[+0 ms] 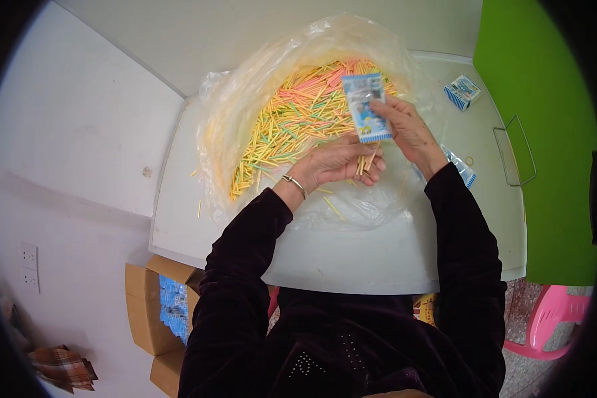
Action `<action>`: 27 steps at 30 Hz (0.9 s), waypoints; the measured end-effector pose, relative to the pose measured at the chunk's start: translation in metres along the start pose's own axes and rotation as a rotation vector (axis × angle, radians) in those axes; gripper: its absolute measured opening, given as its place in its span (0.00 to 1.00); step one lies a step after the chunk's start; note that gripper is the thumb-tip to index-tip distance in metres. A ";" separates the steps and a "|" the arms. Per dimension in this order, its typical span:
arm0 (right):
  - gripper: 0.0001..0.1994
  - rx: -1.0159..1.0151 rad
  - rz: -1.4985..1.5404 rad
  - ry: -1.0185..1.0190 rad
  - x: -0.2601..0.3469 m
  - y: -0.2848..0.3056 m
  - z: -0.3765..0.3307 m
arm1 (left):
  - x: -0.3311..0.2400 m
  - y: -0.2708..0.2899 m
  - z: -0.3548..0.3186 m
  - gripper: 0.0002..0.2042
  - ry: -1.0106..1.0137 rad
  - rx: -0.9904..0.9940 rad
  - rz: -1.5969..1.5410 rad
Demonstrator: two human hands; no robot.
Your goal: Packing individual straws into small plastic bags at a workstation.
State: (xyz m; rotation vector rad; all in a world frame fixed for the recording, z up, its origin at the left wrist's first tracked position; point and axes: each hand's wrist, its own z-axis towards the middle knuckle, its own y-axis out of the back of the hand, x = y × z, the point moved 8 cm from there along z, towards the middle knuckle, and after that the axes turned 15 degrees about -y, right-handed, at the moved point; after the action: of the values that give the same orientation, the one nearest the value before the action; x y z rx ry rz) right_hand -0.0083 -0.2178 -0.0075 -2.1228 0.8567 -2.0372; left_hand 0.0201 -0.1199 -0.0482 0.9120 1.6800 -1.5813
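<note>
Over the front of a large clear plastic bag (232,99), both my hands work close together. Thin sticks (298,119) in yellow, pink and green fill the bag in a loose heap. My right hand (411,129) pinches a small blue and white packet (367,109), thumb on its face, and holds it upright. Just below, my left hand (341,162) is closed around a few sticks (363,164), whose ends point down from its fingers. The upper ends of those sticks are hidden at the packet's lower edge.
On the white table (351,265), a blue and white bundle of packets (462,91) lies at the far right. Another blue packet (461,167) is beside my right wrist, near a wire stand (515,151). An open cardboard box (142,312) with blue packets stands lower left; a pink chair (547,322), lower right.
</note>
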 end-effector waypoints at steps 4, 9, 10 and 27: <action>0.12 0.085 0.044 -0.202 -0.035 -0.014 0.008 | 0.009 0.006 -0.002 0.10 -0.001 -0.005 -0.090; 0.12 0.122 0.039 -0.276 -0.052 -0.020 0.007 | 0.020 0.012 -0.004 0.12 0.046 0.009 -0.135; 0.12 0.116 0.028 -0.279 -0.051 -0.021 0.005 | 0.022 0.015 -0.004 0.12 0.044 0.008 -0.137; 0.11 0.038 -0.229 -0.313 -0.054 0.009 -0.040 | -0.104 0.000 -0.017 0.23 -0.718 -0.374 0.418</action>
State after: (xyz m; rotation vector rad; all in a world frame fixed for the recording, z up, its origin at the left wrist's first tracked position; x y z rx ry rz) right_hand -0.0468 -0.1896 -0.0550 -2.5253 0.5494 -1.7198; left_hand 0.0770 -0.1084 0.0398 0.3881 1.1184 -1.0718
